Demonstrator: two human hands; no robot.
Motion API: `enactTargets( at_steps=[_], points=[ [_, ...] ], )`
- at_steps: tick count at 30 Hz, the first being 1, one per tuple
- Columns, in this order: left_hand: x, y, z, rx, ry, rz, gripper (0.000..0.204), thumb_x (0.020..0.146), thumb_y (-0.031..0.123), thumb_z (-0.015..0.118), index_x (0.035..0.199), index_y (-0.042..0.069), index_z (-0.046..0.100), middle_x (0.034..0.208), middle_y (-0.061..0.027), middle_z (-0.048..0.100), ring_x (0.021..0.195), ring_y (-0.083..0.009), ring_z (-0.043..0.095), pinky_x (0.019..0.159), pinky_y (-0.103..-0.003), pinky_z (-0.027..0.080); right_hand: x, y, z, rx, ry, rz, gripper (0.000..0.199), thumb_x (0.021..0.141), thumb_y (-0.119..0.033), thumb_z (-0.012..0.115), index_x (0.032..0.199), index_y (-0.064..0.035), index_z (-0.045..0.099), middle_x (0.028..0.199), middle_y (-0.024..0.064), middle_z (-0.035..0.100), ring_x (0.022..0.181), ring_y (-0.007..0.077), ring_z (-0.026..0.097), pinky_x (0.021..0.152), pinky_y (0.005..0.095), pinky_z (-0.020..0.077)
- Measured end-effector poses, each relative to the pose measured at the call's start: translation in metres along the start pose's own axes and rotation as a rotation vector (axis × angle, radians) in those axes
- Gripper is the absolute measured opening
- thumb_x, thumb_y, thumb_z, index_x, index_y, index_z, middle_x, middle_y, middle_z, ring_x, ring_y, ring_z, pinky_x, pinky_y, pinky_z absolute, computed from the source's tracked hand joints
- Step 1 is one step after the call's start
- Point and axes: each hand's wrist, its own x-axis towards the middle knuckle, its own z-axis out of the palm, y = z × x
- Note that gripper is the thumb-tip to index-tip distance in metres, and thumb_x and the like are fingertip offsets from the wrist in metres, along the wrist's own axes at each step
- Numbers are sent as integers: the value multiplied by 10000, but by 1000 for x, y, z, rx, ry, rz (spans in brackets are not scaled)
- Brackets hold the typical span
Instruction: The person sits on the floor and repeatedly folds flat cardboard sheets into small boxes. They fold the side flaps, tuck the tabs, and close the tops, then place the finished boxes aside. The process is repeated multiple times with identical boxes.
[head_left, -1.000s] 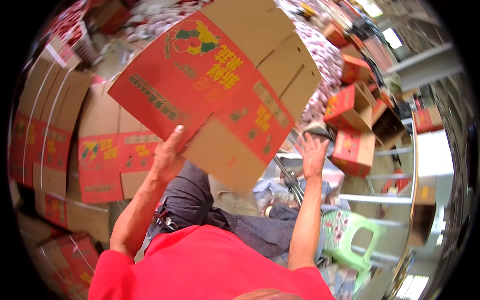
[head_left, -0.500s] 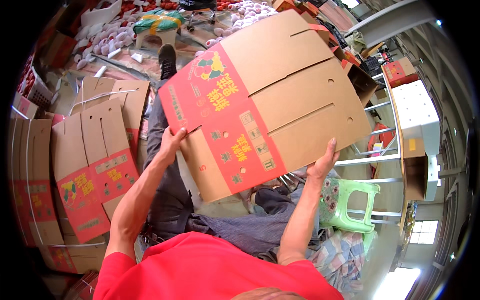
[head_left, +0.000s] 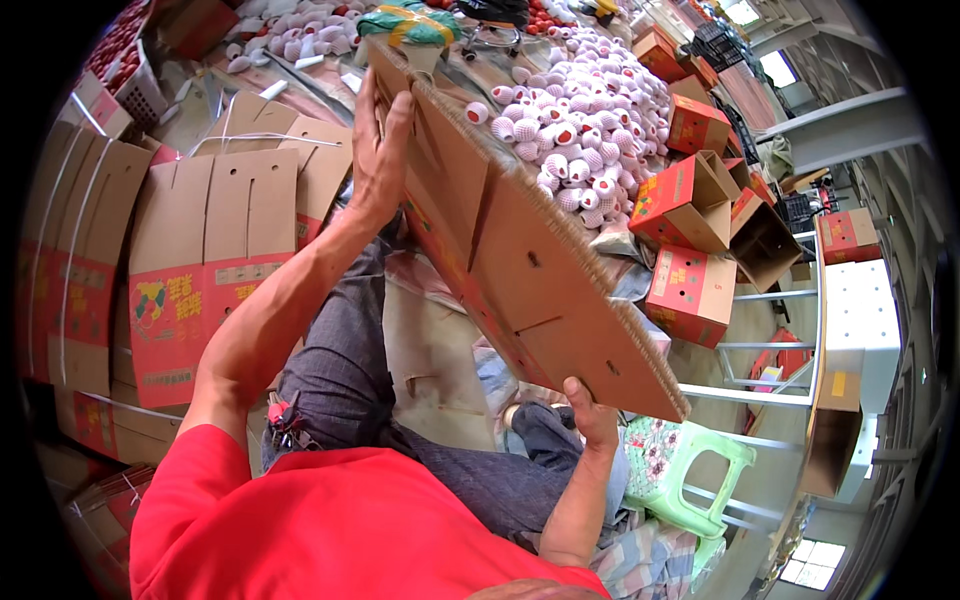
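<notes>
Between my hands is a flat, unfolded cardboard box [head_left: 550, 290], brown with a red printed side, tilted so its corrugated edge faces up. My left hand [head_left: 385, 160] grips its far left end, thumb on one side and fingers on the other. At the near right edge, my right hand [head_left: 592, 415] holds the lower side with the thumb raised; its other fingers are partly hidden. To the left stand flat cardboard boxes [head_left: 210, 240] of the same kind, some bundled with white strapping.
A heap of fruit in white foam nets [head_left: 580, 130] lies on the floor ahead. Open red-and-brown boxes [head_left: 690, 290] stand to the right, in front of a metal-framed table [head_left: 815, 380]. Near my right arm is a green plastic stool [head_left: 690, 470]. A green-wrapped stool [head_left: 410, 25] stands far ahead.
The flat box has turned from face-on to nearly edge-on and steeply tilted. My left hand has moved up to its far end; my right hand has moved slightly left and down.
</notes>
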Motion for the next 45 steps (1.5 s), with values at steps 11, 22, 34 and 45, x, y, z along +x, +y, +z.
enactTargets(
  at_steps=[11,22,34,45],
  points=[
    [61,35,9,58,-140,-70,1000,905,500,753,1645,9,295,1600,-254,426,1500,-329,413,1223,-409,337,3,63,-30,67,-137,-186,505,933,-346,818,1299,-32,669,1201,57,707,1077,200,666,884,394,570],
    [26,56,-23,233,-252,32,993,781,467,831,1548,-21,429,1492,-281,522,1379,-375,536,1167,-421,432,5,-116,-1,802,-288,16,1011,883,-682,740,1655,-151,360,1661,284,365,1540,433,370,1279,559,252],
    [78,120,-42,786,-1147,287,501,805,478,847,952,15,725,847,-146,737,782,-273,712,705,-423,545,-103,-142,-10,301,-173,508,1040,791,-459,913,1574,19,423,1516,220,566,1439,308,509,1226,451,339],
    [60,167,-14,918,-1654,474,460,868,525,771,976,83,701,1008,-136,686,1035,-337,643,900,-435,521,-73,-85,17,498,1035,515,790,993,-628,613,1612,-204,366,1638,21,372,1500,268,331,1237,566,197]
  ],
)
